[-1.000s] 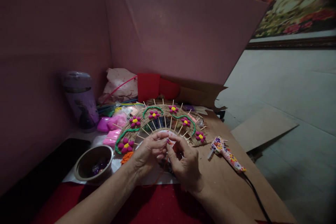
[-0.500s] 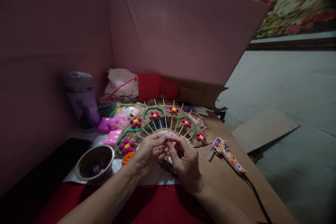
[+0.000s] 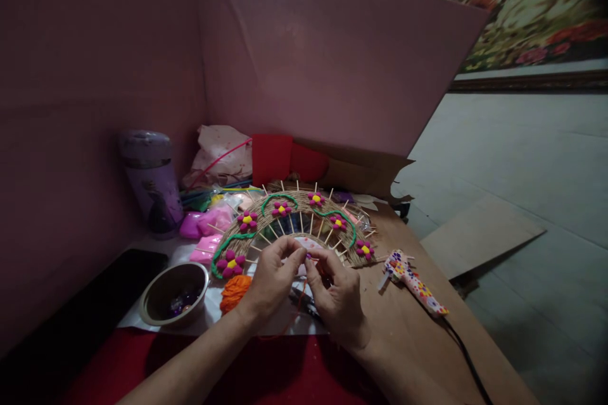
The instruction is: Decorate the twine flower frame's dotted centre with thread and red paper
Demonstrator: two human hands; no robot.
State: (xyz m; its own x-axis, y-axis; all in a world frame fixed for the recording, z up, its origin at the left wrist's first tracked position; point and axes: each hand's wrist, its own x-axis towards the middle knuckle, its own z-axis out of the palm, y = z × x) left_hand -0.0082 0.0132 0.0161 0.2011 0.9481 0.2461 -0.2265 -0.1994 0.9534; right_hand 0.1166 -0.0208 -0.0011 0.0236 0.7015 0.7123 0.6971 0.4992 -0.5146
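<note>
Honestly, with the left hand (image 3: 270,280) and right hand (image 3: 339,299) both in a narrow pinch grip on that tiny purple bead (image 3: 308,256), just before the woven fan (image 3: 285,218), one slip could send it off the red thread (image 3: 287,326) and rolling across the worktop (image 3: 403,342).

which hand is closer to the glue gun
Right. The right hand lies just left of the glue gun, a short gap apart; the left hand is farther, on the far side of the right hand.

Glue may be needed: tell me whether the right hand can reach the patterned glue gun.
Probably yes: the glue gun lies beside the right hand, nothing between them, though that hand is pinched shut.
</note>
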